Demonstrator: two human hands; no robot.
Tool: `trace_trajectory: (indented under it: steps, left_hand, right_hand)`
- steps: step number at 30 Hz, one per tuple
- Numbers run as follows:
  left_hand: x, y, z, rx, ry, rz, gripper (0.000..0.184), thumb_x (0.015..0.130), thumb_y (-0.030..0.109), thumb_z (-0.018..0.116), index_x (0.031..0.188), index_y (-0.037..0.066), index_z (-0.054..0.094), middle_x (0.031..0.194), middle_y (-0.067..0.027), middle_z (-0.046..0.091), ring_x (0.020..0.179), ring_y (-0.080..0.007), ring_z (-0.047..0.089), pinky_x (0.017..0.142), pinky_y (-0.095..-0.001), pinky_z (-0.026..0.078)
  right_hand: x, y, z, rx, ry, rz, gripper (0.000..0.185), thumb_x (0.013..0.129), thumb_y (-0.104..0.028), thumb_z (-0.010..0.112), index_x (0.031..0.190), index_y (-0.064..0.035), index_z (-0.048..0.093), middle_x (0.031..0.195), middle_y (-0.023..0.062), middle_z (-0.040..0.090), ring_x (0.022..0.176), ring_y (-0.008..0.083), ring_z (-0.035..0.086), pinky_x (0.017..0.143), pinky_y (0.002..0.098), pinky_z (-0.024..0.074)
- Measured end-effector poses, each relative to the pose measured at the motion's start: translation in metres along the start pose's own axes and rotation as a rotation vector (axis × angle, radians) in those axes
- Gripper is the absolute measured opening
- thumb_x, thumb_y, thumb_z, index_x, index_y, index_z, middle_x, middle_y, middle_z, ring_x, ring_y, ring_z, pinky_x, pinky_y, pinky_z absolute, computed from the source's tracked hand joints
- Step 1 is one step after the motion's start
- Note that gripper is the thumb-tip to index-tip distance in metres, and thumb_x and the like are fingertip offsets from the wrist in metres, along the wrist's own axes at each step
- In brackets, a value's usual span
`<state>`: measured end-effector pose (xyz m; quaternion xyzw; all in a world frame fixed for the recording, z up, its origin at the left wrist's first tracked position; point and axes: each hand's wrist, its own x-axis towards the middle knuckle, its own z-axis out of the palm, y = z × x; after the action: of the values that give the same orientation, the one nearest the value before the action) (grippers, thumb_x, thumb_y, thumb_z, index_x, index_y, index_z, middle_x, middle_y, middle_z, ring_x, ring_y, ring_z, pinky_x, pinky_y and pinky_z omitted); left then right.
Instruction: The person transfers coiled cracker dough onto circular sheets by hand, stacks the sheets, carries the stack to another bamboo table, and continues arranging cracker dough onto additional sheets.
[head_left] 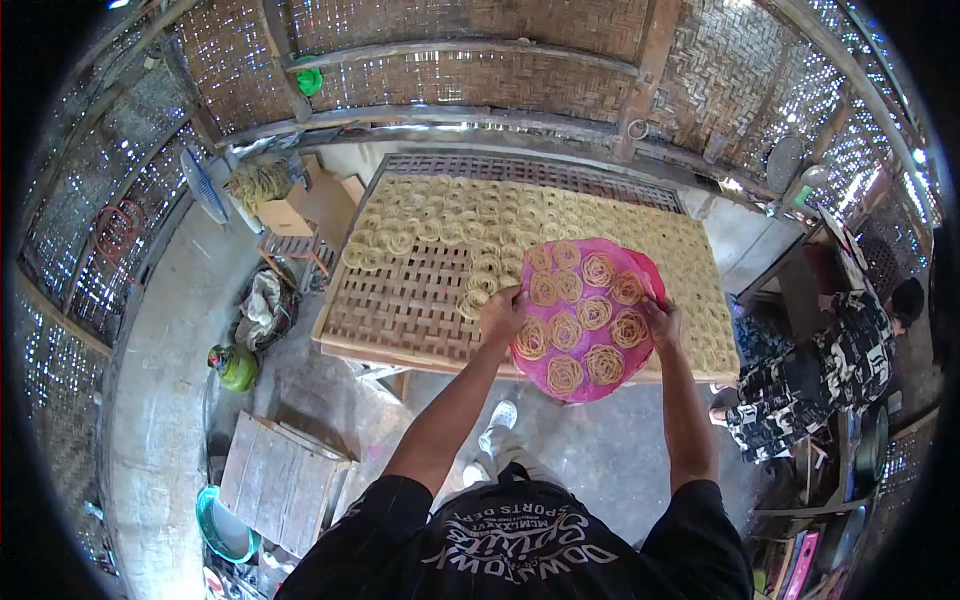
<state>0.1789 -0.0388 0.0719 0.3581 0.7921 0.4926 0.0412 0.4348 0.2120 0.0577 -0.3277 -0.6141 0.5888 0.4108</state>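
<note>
Between my two hands a round pink tray [580,312] is held over the front edge of a woven bamboo rack [400,300]. Several coiled noodle nests [594,313] lie on the tray. My left hand [502,316] grips the tray's left rim, and my right hand [663,322] grips its right rim. Many paler coiled nests [520,210] cover the back and right of the rack, with a short row reaching forward beside my left hand. The rack's slats show bare at the front left.
At the right a person [820,370] in patterned clothes bends over. A cardboard box [310,205] stands on a stool behind the rack's left end. Left on the floor are a green gas cylinder [234,367], a wooden table [280,480] and a teal basin [226,525].
</note>
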Motion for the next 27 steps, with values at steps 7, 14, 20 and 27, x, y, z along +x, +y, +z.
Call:
trace_trajectory:
  steps: [7,14,20,27]
  left_hand:
    - [0.028,-0.082,0.019,0.259,-0.023,0.194,0.026,0.091,0.019,0.055,0.112,0.005,0.064,0.100,-0.0189,0.066,0.088,-0.0337,0.065,0.080,-0.0437,0.054]
    - [0.001,-0.095,0.060,0.415,-0.308,0.603,0.028,0.082,0.019,0.061,0.105,0.002,0.064,0.108,-0.0142,0.060,0.109,-0.0317,0.055,0.088,-0.0423,0.048]
    - [0.021,-0.095,0.062,0.450,-0.631,0.448,0.030,0.074,0.023,0.067,0.100,0.006,0.067,0.107,-0.0120,0.058,0.110,-0.0303,0.052,0.092,-0.0432,0.044]
    - [0.027,-0.069,-0.008,0.076,-0.671,0.210,0.031,0.070,0.020,0.068,0.098,0.007,0.064,0.100,-0.0138,0.063,0.098,-0.0321,0.059,0.087,-0.0420,0.047]
  right_hand:
    - [0.004,0.029,0.044,-1.164,0.258,-0.419,0.035,0.079,-0.015,0.073,0.111,-0.0053,0.065,0.100,0.0145,0.068,0.093,0.0334,0.063,0.083,0.0411,0.0501]
    - [-0.056,0.029,0.168,-0.895,-0.352,-0.479,0.023,0.076,-0.013,0.072,0.098,-0.0067,0.069,0.095,0.0109,0.067,0.093,0.0310,0.060,0.082,0.0426,0.0476]
    - [-0.058,0.033,0.194,-0.886,-0.247,-0.295,0.019,0.081,-0.018,0.069,0.096,-0.0056,0.071,0.092,0.0123,0.068,0.086,0.0292,0.063,0.078,0.0411,0.0494]
    - [-0.078,-0.003,0.211,-0.428,-0.345,0.784,0.051,0.091,-0.050,0.057,0.091,-0.0008,0.068,0.075,0.0156,0.069,0.062,0.0307,0.067,0.052,0.0370,0.0513]
